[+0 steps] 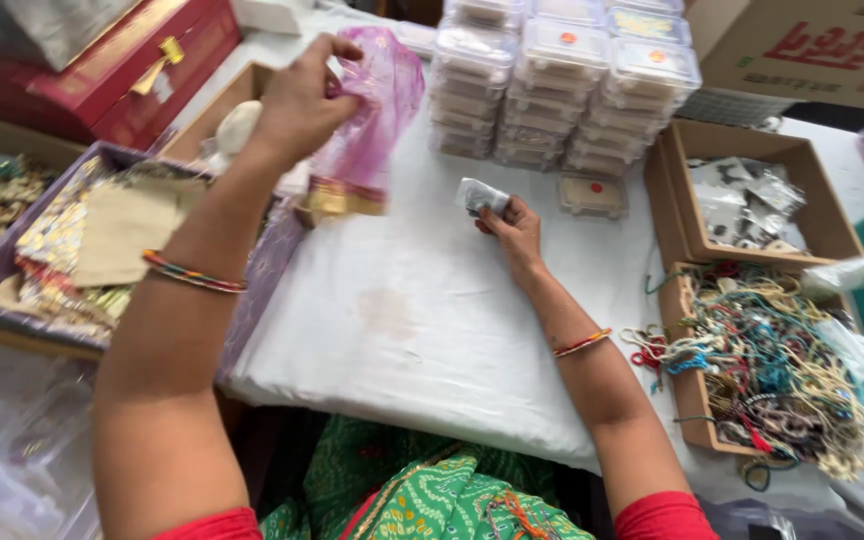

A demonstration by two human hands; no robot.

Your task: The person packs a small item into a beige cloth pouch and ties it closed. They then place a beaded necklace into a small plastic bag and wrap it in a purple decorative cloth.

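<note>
1. Two hands work over my white counter (432,330): the left hand (297,95) lifts a sheer pink pouch (367,120), fingers pinched on its top so it hangs open-end down.
2. The right hand (514,232) rests on the counter, fingers closed round a small clear packet (479,196).
3. I cannot make out the packet's contents; motion blurs the pouch's gold trim.

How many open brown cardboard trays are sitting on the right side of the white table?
2. One cardboard tray near the stacked clear boxes holds small plastic packets; the other tray, nearer the person, holds tangled coloured threads. More may lie beyond the frame's right edge.
</note>
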